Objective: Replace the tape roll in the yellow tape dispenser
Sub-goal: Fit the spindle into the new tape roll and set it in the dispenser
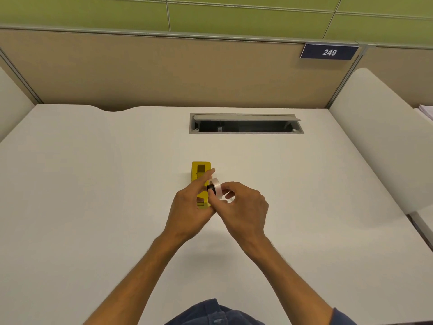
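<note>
1 tape roll pinched in R hand; L hand grips 1 yellow dispenser.

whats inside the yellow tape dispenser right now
The yellow tape dispenser shows a dark open cavity at its far end, with no roll visible there. Its near half is covered by the left hand. The tape roll is held above it by the right hand.
</note>
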Tool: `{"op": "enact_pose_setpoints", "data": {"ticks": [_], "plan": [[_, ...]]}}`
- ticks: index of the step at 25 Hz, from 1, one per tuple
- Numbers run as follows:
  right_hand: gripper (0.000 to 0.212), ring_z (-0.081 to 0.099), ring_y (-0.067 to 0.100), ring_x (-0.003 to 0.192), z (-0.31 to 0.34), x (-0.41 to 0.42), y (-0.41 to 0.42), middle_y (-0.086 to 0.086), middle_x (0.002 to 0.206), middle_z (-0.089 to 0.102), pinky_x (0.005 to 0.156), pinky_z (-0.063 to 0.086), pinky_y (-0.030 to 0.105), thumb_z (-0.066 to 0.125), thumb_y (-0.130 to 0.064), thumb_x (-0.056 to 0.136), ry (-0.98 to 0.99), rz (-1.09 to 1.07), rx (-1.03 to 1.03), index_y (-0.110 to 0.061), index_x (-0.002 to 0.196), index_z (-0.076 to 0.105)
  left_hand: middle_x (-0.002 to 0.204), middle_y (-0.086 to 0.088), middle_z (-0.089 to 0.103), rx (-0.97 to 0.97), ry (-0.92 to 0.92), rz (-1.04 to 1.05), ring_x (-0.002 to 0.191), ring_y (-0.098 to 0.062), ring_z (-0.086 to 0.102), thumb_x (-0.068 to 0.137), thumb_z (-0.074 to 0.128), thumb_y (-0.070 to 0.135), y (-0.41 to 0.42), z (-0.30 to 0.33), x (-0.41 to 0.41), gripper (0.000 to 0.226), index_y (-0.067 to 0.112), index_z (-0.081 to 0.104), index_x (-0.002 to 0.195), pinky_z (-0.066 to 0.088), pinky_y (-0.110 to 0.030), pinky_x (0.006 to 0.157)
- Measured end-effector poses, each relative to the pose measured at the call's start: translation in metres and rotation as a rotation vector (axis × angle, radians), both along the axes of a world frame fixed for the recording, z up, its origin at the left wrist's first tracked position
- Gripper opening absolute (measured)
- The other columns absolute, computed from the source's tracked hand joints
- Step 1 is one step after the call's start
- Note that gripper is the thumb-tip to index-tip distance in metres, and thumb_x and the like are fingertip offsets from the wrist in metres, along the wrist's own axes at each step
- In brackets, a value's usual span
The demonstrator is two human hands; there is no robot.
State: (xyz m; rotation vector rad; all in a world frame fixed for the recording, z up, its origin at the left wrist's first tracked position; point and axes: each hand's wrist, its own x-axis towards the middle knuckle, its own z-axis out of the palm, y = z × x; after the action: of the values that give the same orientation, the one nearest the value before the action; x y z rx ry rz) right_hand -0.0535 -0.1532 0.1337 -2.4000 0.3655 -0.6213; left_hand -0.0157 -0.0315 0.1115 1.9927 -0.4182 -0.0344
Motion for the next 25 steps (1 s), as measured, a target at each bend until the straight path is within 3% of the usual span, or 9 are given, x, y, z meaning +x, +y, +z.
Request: {"op": "enact_pose_setpoints", "data": {"ticks": [2, 6, 16, 18, 20, 22, 25], "plan": [[0.028, 0.064, 0.003, 0.064, -0.003, 0.001, -0.001, -0.015, 0.073, 0.072, 0.053, 0.037, 0.015, 0.064, -0.058, 0.077, 0.009, 0.0, -0.017, -0.031, 0.08, 0.071, 0.12, 0.01, 0.062, 0.015, -0.013, 0.011, 0.1, -0.008, 0.06, 0.081, 0.071, 0.02, -0.002, -0.005, 0.002, 0.059, 0.043, 0.046, 0.129, 0.052, -0.028, 0.092], [0.035, 0.064, 0.005, 0.064, -0.008, 0.006, -0.002, -0.014, 0.072, 0.071, 0.052, 0.03, 0.012, 0.055, -0.062, 0.08, 0.047, -0.079, -0.045, -0.031, 0.079, 0.071, 0.115, 0.014, 0.061, -0.011, 0.034, 0.032, 0.099, -0.006, 0.06, 0.08, 0.072, 0.024, -0.006, -0.012, 0.004, 0.052, 0.036, 0.053, 0.127, 0.044, -0.004, 0.083], [0.025, 0.06, 0.006, 0.062, -0.016, 0.023, 0.004, -0.014, 0.067, 0.069, 0.051, 0.032, 0.016, 0.062, -0.055, 0.078, 0.129, -0.046, 0.038, -0.031, 0.075, 0.07, 0.124, 0.007, 0.062, -0.003, 0.078, 0.019, 0.104, -0.014, 0.062, 0.084, 0.066, 0.019, 0.0, -0.028, 0.024, 0.053, 0.044, 0.05, 0.128, 0.053, -0.027, 0.086], [0.027, 0.06, 0.006, 0.061, -0.02, 0.028, 0.004, -0.013, 0.067, 0.069, 0.05, 0.031, 0.015, 0.06, -0.055, 0.079, 0.149, -0.045, 0.047, -0.031, 0.075, 0.07, 0.122, 0.015, 0.06, -0.006, 0.089, 0.027, 0.099, -0.007, 0.061, 0.083, 0.067, 0.02, 0.001, -0.032, 0.028, 0.057, 0.048, 0.047, 0.128, 0.055, -0.019, 0.079], [0.03, 0.06, 0.006, 0.062, -0.024, 0.036, 0.004, -0.013, 0.068, 0.069, 0.05, 0.032, 0.017, 0.057, -0.058, 0.08, 0.178, -0.045, 0.061, -0.031, 0.075, 0.07, 0.12, 0.026, 0.055, -0.031, 0.106, 0.019, 0.097, 0.011, 0.057, 0.08, 0.071, 0.024, 0.004, -0.035, 0.031, 0.064, 0.049, 0.043, 0.132, 0.05, -0.006, 0.072], [0.032, 0.061, 0.007, 0.063, -0.028, 0.045, 0.004, -0.012, 0.07, 0.071, 0.051, 0.036, 0.02, 0.056, -0.059, 0.081, 0.193, -0.038, 0.078, -0.03, 0.077, 0.071, 0.127, 0.028, 0.051, -0.02, 0.097, 0.033, 0.104, 0.019, 0.05, 0.077, 0.074, 0.032, 0.008, -0.041, 0.034, 0.069, 0.045, 0.039, 0.136, 0.044, -0.002, 0.079], [0.034, 0.063, 0.009, 0.066, -0.035, 0.06, 0.003, -0.011, 0.074, 0.072, 0.055, 0.038, 0.024, 0.056, -0.059, 0.081, 0.211, -0.048, 0.07, -0.029, 0.079, 0.072, 0.142, 0.009, 0.049, 0.134, 0.036, 0.156, 0.126, -0.007, 0.047, 0.082, 0.066, 0.044, 0.017, -0.056, 0.036, 0.064, 0.032, 0.04, 0.139, 0.044, -0.029, 0.101]]}}
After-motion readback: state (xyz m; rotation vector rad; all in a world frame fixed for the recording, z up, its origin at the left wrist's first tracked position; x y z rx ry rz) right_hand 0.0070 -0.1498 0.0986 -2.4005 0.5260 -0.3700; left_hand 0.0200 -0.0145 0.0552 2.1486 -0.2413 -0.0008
